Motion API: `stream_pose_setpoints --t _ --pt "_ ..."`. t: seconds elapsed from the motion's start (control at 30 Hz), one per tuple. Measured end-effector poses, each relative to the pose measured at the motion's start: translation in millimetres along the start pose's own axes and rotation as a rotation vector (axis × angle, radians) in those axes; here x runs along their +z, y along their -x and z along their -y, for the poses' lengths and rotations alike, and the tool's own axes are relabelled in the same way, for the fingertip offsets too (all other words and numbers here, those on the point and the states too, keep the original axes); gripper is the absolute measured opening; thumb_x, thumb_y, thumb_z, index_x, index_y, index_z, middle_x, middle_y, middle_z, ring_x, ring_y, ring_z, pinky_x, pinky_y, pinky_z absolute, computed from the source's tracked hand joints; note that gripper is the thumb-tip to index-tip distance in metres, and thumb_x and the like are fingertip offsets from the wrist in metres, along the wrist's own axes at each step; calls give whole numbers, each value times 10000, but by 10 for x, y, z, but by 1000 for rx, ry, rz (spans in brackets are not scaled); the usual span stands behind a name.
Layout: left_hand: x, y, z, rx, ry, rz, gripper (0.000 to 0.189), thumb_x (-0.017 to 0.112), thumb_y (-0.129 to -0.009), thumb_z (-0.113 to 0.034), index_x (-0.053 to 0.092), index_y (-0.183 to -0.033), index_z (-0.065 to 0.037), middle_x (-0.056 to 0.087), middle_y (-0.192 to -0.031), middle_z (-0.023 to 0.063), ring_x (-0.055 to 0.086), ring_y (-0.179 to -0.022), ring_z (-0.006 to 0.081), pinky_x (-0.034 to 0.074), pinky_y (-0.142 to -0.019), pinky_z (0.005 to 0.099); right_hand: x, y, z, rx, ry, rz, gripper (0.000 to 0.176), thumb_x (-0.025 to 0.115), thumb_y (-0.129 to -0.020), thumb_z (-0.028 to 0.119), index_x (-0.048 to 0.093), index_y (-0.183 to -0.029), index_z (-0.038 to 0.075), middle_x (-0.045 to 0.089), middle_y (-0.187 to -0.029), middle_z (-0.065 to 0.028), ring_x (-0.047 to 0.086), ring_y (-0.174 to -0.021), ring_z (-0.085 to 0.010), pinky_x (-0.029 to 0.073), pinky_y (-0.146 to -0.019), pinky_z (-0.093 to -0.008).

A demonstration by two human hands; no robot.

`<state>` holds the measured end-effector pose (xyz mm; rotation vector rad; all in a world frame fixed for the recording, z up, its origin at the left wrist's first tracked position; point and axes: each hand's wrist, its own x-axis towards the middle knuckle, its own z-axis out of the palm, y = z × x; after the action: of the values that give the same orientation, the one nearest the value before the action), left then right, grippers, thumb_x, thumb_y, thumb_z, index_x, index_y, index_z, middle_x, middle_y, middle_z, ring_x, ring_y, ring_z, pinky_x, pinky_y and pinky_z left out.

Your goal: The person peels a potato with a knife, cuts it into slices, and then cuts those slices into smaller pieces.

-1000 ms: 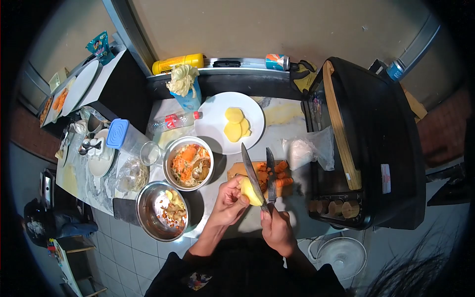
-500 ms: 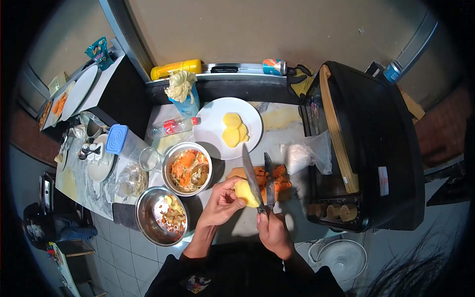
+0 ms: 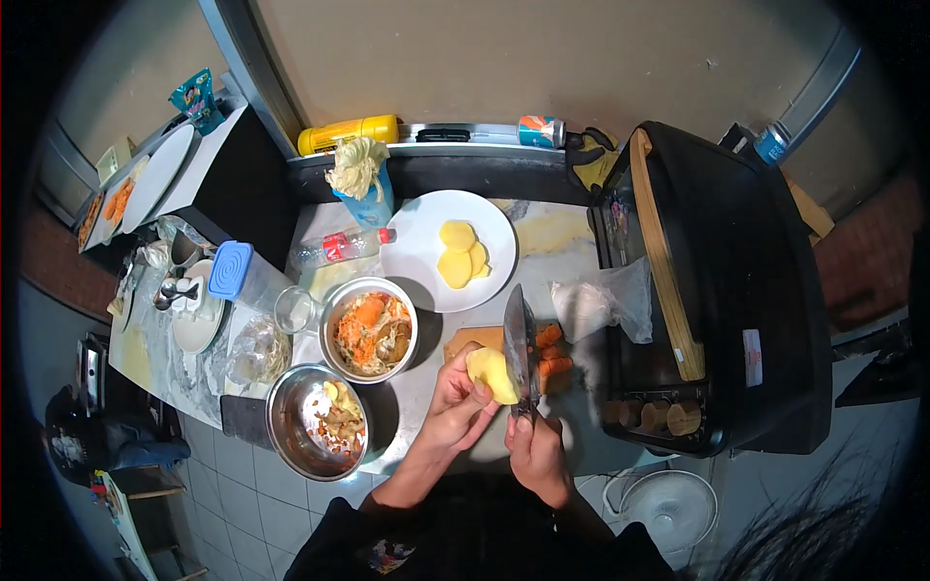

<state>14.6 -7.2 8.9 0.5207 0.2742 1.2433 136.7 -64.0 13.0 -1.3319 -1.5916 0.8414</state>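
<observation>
My left hand (image 3: 451,409) is closed around a peeled yellow potato (image 3: 492,374), held up over the counter's front part. In my right hand (image 3: 539,461) is a knife (image 3: 518,334), gripped by its handle. Its broad blade stands upright right beside the potato's right side; whether it touches cannot be made out. Beneath lies a wooden cutting board (image 3: 473,339), partly hidden by my hands, with chopped orange carrot pieces (image 3: 554,362). Farther back, several yellow potato slices (image 3: 455,268) rest on a white plate (image 3: 412,228).
Left of my hands stand a pot of shredded vegetables (image 3: 371,329) and a metal bowl of peelings (image 3: 315,426). A plastic bottle (image 3: 339,247) lies near the plate. To the right are a plastic bag (image 3: 605,300) and a large black oven (image 3: 746,320).
The knife has swung from a leftward slant to nearly upright and shifted right. My left hand and the potato have moved slightly right.
</observation>
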Motion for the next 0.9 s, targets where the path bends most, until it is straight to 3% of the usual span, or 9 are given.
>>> stream_pose_setpoints --t 0.23,0.3,0.47,0.53,0.63,0.77,0.83,0.9 --pt "-25 -40 -199 -68 -181 8 362 730 -777 -213 473 -963 -38 557 -901 26 541 -803 95 427 -707 226 12 7 -16 -10 28 22 330 338 -948 173 475 -710 -8 465 -514 -93 518 -452 -244 391 -462 -346" --pt "-74 -59 -229 -71 -252 19 364 737 -771 -221 476 -947 -39 553 -875 19 529 -773 85 412 -683 217 4 59 -52 119 -16 94 159 447 -900 109 518 -846 -22 493 -599 -201 517 -547 -385 388 -515 -436" --pt "-108 -167 -302 -91 -392 66 376 750 -761 -245 476 -916 -41 546 -825 8 509 -731 68 391 -651 205 3 58 -88 105 -36 80 166 433 -906 113 511 -834 -15 484 -594 -198 510 -548 -391 385 -515 -438" --pt "-143 -188 -348 -111 -506 165 276 710 -800 -154 496 -922 -29 504 -836 -18 454 -737 34 376 -645 178 2 75 -97 107 -36 87 167 429 -907 111 511 -835 -15 487 -599 -199 512 -554 -392 385 -517 -437" --pt "-207 -222 -330 -112 -530 207 295 703 -809 -169 485 -955 -33 493 -841 -17 455 -748 28 382 -650 174 2 74 -100 130 -46 66 174 423 -910 110 511 -824 -14 493 -613 -204 515 -567 -393 384 -519 -434" --pt "-82 -188 -262 -166 -386 77 372 743 -769 -249 469 -918 -44 519 -859 -2 512 -758 64 401 -664 210 12 84 -127 168 -38 43 175 427 -905 100 517 -811 -17 507 -632 -207 523 -584 -392 390 -526 -431" --pt "-44 -169 -211 -168 -120 -17 352 726 -783 -215 461 -936 -40 509 -898 3 522 -771 74 432 -701 222 42 84 -140 170 -41 18 173 431 -902 97 519 -807 -17 512 -636 -208 525 -588 -391 392 -528 -430" --pt "-28 -180 -135 -112 -78 4 329 710 -794 -184 457 -945 -37 506 -912 6 529 -787 77 444 -715 224 59 78 -140 25 20 -61 355 330 -968 189 468 -703 -2 450 -502 -68 504 -434 -186 377 -443 -309"
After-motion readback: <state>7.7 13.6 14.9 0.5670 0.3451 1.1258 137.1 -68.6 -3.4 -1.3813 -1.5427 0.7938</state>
